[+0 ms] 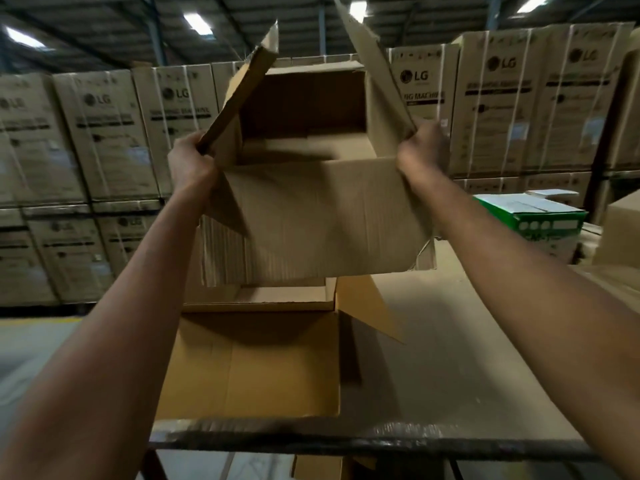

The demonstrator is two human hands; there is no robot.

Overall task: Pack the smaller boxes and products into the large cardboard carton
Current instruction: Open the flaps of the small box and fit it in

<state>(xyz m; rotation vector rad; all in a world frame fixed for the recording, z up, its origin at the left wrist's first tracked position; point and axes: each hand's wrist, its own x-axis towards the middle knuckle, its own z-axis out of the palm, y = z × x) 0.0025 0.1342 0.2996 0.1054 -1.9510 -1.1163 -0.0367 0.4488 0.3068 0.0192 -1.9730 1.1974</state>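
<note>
Lower carton (252,362): lay open on the table (450,341), closest to us, flaps spread.
Held box (311,216): hung directly above it, empty, mouth tipped toward the camera, long axis side to side.
Left hand (188,161): curled round the left flap.
Right hand (420,152): gripped the right flap, level with the left, neither nearer.
Likely move: straight down.
Green box (530,216): sat well off right.

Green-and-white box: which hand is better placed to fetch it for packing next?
Right, probably. The green-and-white box sits off to the right, nearer the right hand; the left hand would have to reach across the raised carton. Both hands grip the carton now, so one must let go first.
</note>
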